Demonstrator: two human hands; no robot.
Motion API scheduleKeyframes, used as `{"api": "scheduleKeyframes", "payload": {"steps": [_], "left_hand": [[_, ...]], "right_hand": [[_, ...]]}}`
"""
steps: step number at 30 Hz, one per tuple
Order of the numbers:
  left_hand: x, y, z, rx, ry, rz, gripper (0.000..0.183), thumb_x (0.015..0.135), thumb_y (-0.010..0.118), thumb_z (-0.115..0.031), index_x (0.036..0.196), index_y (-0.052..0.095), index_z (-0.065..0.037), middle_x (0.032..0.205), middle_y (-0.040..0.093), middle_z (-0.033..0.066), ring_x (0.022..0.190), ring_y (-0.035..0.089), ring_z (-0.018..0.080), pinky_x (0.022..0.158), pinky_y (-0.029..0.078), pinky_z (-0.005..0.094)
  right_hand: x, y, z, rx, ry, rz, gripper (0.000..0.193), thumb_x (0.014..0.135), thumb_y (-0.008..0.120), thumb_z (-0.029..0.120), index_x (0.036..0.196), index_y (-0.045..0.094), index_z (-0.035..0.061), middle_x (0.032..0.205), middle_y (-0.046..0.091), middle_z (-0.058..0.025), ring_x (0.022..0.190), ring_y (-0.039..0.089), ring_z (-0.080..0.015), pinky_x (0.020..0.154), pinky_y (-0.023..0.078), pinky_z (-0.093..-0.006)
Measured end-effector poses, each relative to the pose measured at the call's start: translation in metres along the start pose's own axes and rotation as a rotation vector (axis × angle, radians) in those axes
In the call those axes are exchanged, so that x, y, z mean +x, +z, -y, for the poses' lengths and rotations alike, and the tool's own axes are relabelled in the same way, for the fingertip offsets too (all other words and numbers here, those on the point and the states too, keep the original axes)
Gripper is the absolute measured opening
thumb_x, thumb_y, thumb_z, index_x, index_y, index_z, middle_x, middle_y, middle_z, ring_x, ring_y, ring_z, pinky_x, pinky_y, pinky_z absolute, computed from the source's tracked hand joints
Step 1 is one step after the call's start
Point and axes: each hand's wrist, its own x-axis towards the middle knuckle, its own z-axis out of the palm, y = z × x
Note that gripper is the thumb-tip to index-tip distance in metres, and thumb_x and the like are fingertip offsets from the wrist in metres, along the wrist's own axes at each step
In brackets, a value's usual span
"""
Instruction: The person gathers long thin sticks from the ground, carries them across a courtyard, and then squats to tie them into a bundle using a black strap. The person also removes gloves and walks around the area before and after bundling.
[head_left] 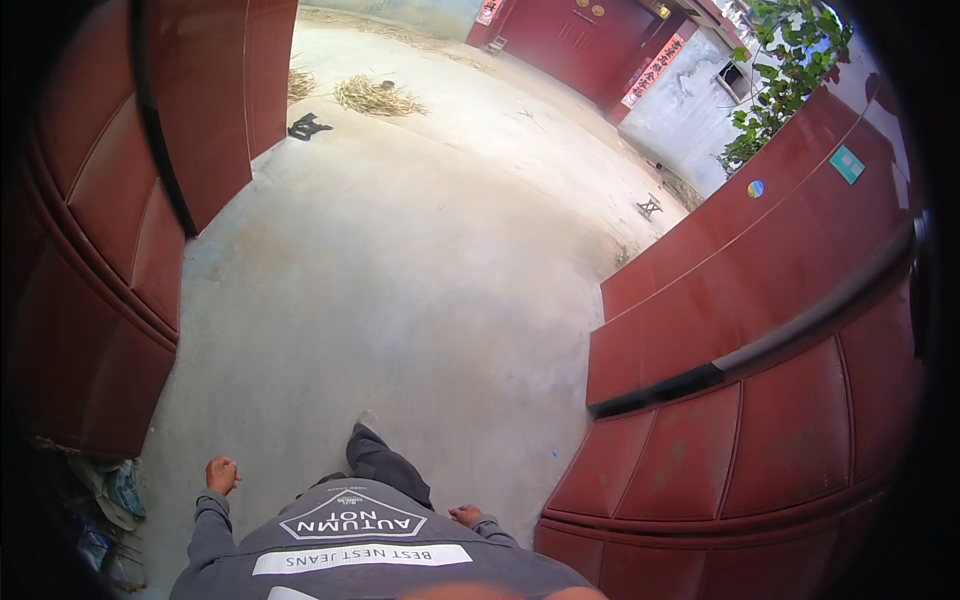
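My left hand (222,475) hangs beside my body at the lower left, its fingers curled into a loose fist, with nothing showing in it. On the other side, my right hand (465,515) is close against my dark grey printed top (360,540). Its fingers look curled in too, and no object shows in them. Both hands are well apart from the gate panels. One leg in dark trousers (385,465) is stepped forward onto the pale concrete ground (380,300).
Red metal gate panels stand on the left (215,110) and right (700,430). Ahead are a black object (308,127), a straw heap (378,96), a small stool (650,206) and a red double door (570,40). Bags (122,490) lie beside the left panel.
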Motion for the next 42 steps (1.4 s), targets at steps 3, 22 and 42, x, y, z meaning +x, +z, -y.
{"api": "scheduleKeyframes", "payload": {"steps": [3,22,42], "left_hand": [[0.016,0.031,-0.046,0.026,-0.151,0.24,0.015,0.086,0.062,-0.011,0.093,0.063,0.003,0.072,0.069,0.0151,0.058,0.067,0.0206,0.051,0.055,0.0345],[0.501,-0.047,-0.332,0.361,0.209,-0.033,0.025,0.077,0.068,-0.023,0.084,0.069,0.001,0.083,0.07,0.0185,0.079,0.067,0.0323,0.074,0.054,0.0415],[0.787,0.081,-0.687,0.231,-0.03,0.25,0.03,0.084,0.066,-0.031,0.089,0.073,-0.003,0.081,0.072,0.0116,0.072,0.069,0.0199,0.07,0.054,0.0359]], "right_hand": [[0.043,-0.063,0.118,0.187,0.035,-0.017,0.037,0.092,0.067,0.036,0.114,0.061,0.0068,0.09,0.067,-0.004,0.079,0.066,-0.0178,0.065,0.051,-0.0352],[0.167,-0.109,0.612,0.175,0.05,0.036,0.041,0.094,0.063,0.039,0.118,0.061,0.0071,0.094,0.069,-0.0021,0.084,0.067,-0.0163,0.07,0.052,-0.0352],[0.391,-0.409,1.118,0.277,-0.12,-0.116,0.034,0.095,0.058,0.021,0.12,0.055,-0.0016,0.093,0.067,-0.0136,0.073,0.067,-0.0235,0.053,0.051,-0.0316]]}}
